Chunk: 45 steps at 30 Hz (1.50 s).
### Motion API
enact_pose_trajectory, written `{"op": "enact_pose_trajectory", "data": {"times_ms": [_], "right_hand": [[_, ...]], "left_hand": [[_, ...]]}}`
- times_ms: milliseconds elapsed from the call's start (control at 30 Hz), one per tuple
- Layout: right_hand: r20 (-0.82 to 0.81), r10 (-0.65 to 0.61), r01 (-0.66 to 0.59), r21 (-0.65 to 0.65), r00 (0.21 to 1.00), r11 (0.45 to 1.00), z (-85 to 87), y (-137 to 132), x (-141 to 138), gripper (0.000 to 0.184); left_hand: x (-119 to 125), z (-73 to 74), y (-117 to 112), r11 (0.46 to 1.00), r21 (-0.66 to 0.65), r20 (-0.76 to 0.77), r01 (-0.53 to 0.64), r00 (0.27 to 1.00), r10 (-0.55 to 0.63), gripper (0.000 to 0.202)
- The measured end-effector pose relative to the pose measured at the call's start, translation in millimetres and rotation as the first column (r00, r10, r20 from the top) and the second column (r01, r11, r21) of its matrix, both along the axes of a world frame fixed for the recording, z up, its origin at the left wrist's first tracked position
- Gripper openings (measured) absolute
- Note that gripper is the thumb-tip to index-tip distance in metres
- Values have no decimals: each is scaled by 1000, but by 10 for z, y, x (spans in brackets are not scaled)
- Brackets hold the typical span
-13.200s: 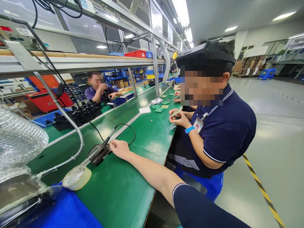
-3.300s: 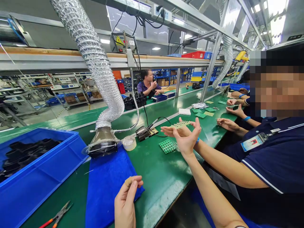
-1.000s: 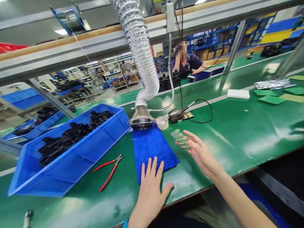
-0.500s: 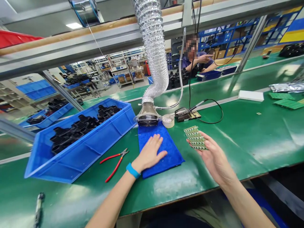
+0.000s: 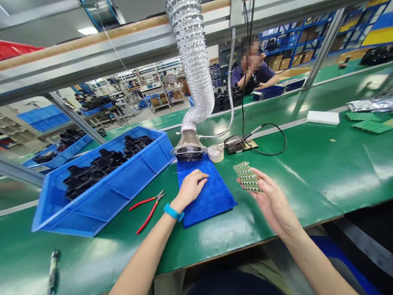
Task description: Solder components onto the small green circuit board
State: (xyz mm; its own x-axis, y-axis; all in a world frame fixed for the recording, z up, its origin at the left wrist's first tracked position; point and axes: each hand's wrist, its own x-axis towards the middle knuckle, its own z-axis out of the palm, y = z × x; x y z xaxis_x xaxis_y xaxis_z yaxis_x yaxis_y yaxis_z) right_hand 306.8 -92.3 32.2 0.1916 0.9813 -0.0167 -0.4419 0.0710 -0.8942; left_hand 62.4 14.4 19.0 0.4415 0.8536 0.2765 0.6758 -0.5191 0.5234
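While the right hand held up a board strip, the left lay on blue cloth

While the right hand (image 5: 272,203) carried the board strip (image 5: 248,177) above the bench (image 5: 307,184), the strip's small green boards lay across fingers curled lightly beneath them. Its thumb was out of sight, so I cannot tell whether it pinched. The left hand (image 5: 190,189) rested on the blue cloth (image 5: 211,200), its fingers loosely curled and together. Green bench stretched right of the strip toward a white block (image 5: 322,117). Left of the cloth lay red pliers (image 5: 147,211), near a blue crate (image 5: 76,223) of black parts (image 5: 104,157). Tape (image 5: 215,153) and a soldering iron (image 5: 251,135) sat beyond the cloth; the bench's near edge passed under both forearms.
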Motion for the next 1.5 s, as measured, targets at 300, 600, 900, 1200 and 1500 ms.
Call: {"op": "enact_pose_trajectory", "data": {"times_ms": [300, 600, 900, 1200, 1500], "right_hand": [[-14, -54, 54, -35, 998, 998, -61, -3, 126, 53], [-37, -46, 44, -52, 998, 998, -128, -2, 118, 55], [-18, -47, 46, -53, 999, 998, -123, 13, 85, 54], [12, -63, 63, -33, 998, 997, -87, 67, 103, 50], [-157, 242, -248, -22, 958, 969, 12, 15, -64, 45]], "left_hand": [[104, 1, 107, 991, 21, -344, 131, 932, -116, 16], [213, 96, 128, 994, 24, -501, 102, 862, -76, 12], [260, 220, -106, 997, 63, -567, 33, 824, 8, 17], [834, -151, -1537, 736, 177, -353, 653, 740, -572, 30], [608, 327, -1241, 993, 112, 462, 36, 883, -84, 7]]}}
